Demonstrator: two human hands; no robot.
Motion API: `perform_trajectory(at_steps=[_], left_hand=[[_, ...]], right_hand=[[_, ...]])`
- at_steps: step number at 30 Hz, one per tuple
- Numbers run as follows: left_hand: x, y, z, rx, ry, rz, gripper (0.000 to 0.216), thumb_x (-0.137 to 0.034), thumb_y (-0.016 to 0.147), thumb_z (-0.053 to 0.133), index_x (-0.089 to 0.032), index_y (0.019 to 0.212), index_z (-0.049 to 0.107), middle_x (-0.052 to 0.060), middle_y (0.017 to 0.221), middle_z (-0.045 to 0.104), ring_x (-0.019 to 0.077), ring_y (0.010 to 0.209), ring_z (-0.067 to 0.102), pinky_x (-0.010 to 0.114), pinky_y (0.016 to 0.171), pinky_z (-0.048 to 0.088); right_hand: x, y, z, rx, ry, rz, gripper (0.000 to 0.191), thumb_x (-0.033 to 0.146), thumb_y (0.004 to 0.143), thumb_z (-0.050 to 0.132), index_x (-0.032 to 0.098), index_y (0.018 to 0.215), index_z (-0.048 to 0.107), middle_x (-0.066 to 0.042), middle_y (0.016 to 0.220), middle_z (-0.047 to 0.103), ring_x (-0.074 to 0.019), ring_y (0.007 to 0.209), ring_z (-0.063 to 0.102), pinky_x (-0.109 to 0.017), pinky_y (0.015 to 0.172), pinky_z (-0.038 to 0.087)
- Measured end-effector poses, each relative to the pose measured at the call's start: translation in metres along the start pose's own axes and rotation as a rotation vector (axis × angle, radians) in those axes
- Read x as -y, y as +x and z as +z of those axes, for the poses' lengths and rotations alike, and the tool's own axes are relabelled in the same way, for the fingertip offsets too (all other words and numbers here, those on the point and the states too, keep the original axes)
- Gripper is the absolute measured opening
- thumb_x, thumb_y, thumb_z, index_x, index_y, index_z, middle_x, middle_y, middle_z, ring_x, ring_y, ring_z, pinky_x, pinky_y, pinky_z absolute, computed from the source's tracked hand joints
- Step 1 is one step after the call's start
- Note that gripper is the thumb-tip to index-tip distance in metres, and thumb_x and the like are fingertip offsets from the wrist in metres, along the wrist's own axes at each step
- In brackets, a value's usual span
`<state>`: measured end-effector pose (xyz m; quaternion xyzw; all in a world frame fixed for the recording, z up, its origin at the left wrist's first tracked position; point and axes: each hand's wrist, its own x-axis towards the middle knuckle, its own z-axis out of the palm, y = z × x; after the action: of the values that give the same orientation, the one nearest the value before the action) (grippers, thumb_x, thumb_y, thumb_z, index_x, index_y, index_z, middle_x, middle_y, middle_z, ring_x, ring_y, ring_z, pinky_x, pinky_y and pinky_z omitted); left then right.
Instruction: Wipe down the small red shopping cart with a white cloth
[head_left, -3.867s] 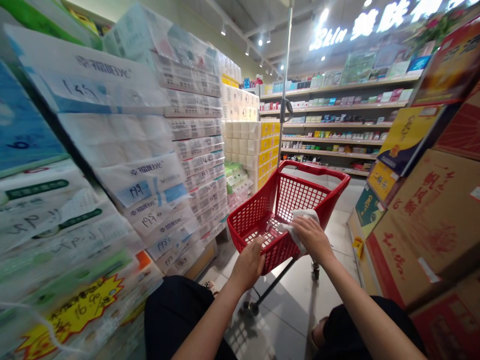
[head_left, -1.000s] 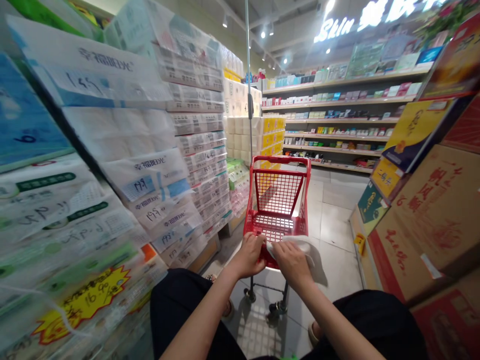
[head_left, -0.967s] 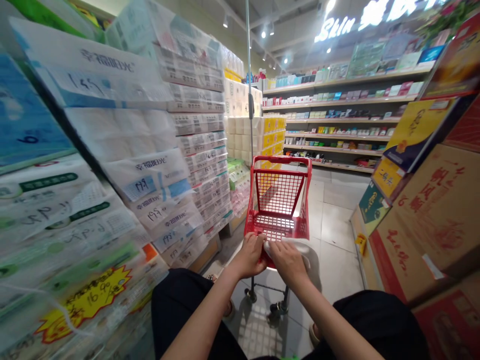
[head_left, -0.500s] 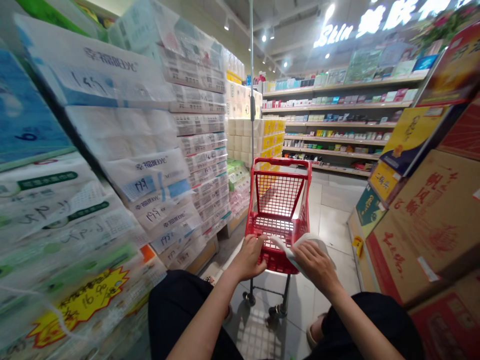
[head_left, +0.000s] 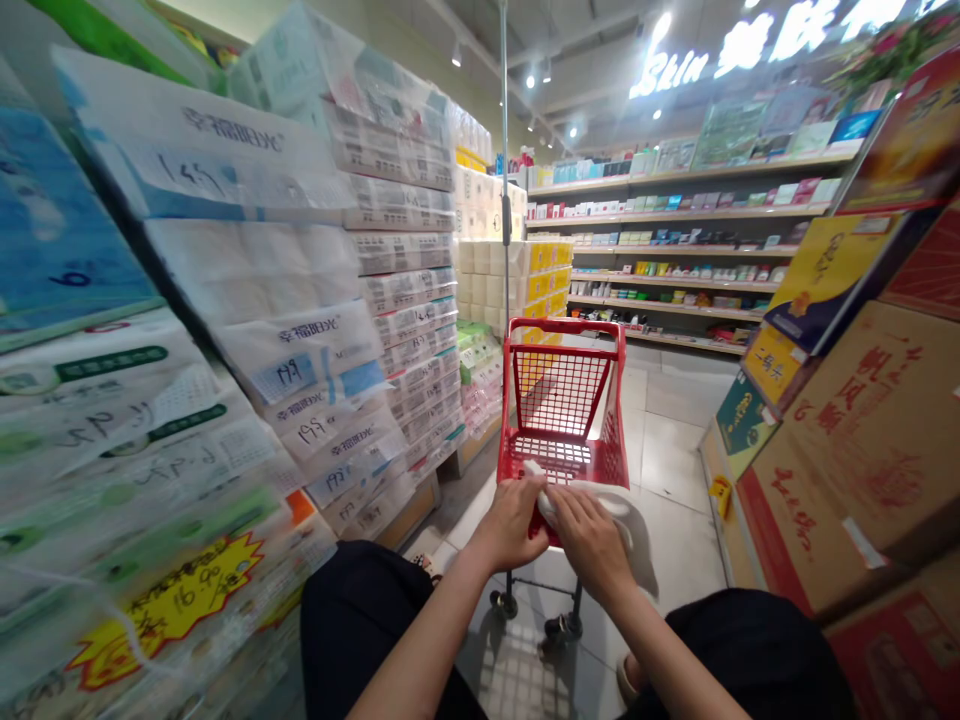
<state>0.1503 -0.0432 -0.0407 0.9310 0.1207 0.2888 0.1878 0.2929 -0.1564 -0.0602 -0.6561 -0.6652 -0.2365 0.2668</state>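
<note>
A pale white item [head_left: 619, 502], soft-looking and curved like a strip or rolled cloth, lies between my two hands. Its exact kind I cannot make out. My left hand [head_left: 512, 522] has its fingers closed around one end, and a bit of white pokes out above them. Pressed up beside it, my right hand [head_left: 589, 542] curls over the item, whose wide loop bulges out beyond the knuckles. Just past both hands stands a red shopping cart [head_left: 562, 395] with a mesh basket, partly covered by them.
Wrapped tissue packs [head_left: 300, 350] are piled high on the left, with a yellow price sign [head_left: 169, 610] low down. Cardboard cartons [head_left: 862, 450] are stacked on the right. Product shelves [head_left: 675, 215] line the back, and a thin metal pole [head_left: 505, 200] rises behind the cart.
My right hand has moved left to meet my left hand, which shifted slightly right. The white strip between them has been bunched together. The cart stands almost the same.
</note>
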Motion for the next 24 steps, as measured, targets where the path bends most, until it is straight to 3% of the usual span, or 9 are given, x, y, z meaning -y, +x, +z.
perform_trajectory(at_steps=[4, 7, 9, 11, 14, 18, 21, 24], left_hand=[[-0.003, -0.003, -0.004, -0.062, -0.027, -0.061, 0.065, -0.026, 0.080, 0.061, -0.019, 0.138, 0.034, 0.015, 0.134, 0.043, 0.0290, 0.127, 0.044, 0.045, 0.105, 0.042], [-0.013, -0.004, -0.004, -0.152, 0.082, -0.104, 0.062, -0.031, 0.084, 0.061, -0.020, 0.139, 0.036, 0.016, 0.149, 0.025, 0.0319, 0.141, 0.027, 0.049, 0.113, 0.034], [-0.025, -0.002, 0.002, -0.216, 0.204, -0.103, 0.056, -0.036, 0.089, 0.059, -0.020, 0.138, 0.039, 0.014, 0.154, 0.020, 0.0333, 0.144, 0.021, 0.055, 0.117, 0.025], [-0.038, 0.001, 0.013, -0.196, 0.290, -0.051, 0.054, -0.040, 0.091, 0.057, -0.022, 0.140, 0.040, 0.013, 0.151, 0.029, 0.0318, 0.142, 0.026, 0.056, 0.118, 0.021], [-0.052, 0.008, 0.036, -0.057, 0.331, 0.052, 0.057, -0.041, 0.090, 0.060, -0.019, 0.139, 0.042, 0.011, 0.132, 0.052, 0.0271, 0.123, 0.047, 0.048, 0.112, 0.033], [-0.046, 0.015, 0.056, -0.003, 0.411, 0.075, 0.036, -0.035, 0.095, 0.052, -0.023, 0.128, 0.052, 0.006, 0.108, 0.063, 0.0241, 0.099, 0.057, 0.043, 0.093, 0.046], [-0.026, 0.014, 0.049, 0.024, 0.439, 0.121, 0.029, -0.027, 0.099, 0.043, -0.027, 0.126, 0.054, 0.004, 0.097, 0.065, 0.0206, 0.091, 0.060, 0.038, 0.085, 0.048], [0.001, 0.007, 0.027, 0.034, 0.437, 0.164, 0.027, -0.026, 0.100, 0.043, -0.026, 0.123, 0.057, 0.003, 0.098, 0.066, 0.0193, 0.095, 0.061, 0.037, 0.088, 0.048]], right_hand=[[0.015, 0.011, -0.019, 0.042, 0.250, 0.036, 0.049, 0.022, 0.099, 0.035, 0.018, 0.148, 0.034, -0.011, 0.143, 0.050, -0.0203, 0.131, 0.048, -0.039, 0.107, 0.043], [-0.001, 0.009, -0.035, -0.019, 0.325, 0.173, 0.043, 0.024, 0.099, 0.033, 0.025, 0.141, 0.045, -0.007, 0.137, 0.055, -0.0193, 0.128, 0.051, -0.038, 0.105, 0.046], [-0.020, 0.004, -0.039, -0.073, 0.281, 0.252, 0.037, 0.026, 0.099, 0.035, 0.028, 0.129, 0.056, -0.006, 0.127, 0.061, -0.0211, 0.121, 0.055, -0.041, 0.102, 0.047], [-0.037, -0.002, -0.036, -0.078, 0.255, 0.311, 0.034, 0.028, 0.099, 0.035, 0.028, 0.124, 0.059, -0.005, 0.120, 0.064, -0.0220, 0.116, 0.058, -0.043, 0.100, 0.048], [-0.050, -0.012, -0.027, -0.036, 0.297, 0.341, 0.037, 0.031, 0.100, 0.036, 0.027, 0.133, 0.052, -0.005, 0.121, 0.065, -0.0218, 0.119, 0.056, -0.043, 0.104, 0.046], [-0.054, -0.021, -0.024, 0.003, 0.330, 0.307, 0.045, 0.035, 0.099, 0.038, 0.028, 0.144, 0.039, -0.004, 0.130, 0.061, -0.0209, 0.130, 0.048, -0.043, 0.112, 0.039], [-0.059, -0.024, -0.029, 0.031, 0.315, 0.271, 0.051, 0.037, 0.099, 0.040, 0.029, 0.149, 0.033, -0.003, 0.137, 0.056, -0.0205, 0.132, 0.047, -0.041, 0.111, 0.040], [-0.066, -0.025, -0.032, 0.056, 0.251, 0.214, 0.055, 0.040, 0.098, 0.043, 0.030, 0.150, 0.030, -0.002, 0.143, 0.051, -0.0219, 0.132, 0.046, -0.041, 0.109, 0.042]])
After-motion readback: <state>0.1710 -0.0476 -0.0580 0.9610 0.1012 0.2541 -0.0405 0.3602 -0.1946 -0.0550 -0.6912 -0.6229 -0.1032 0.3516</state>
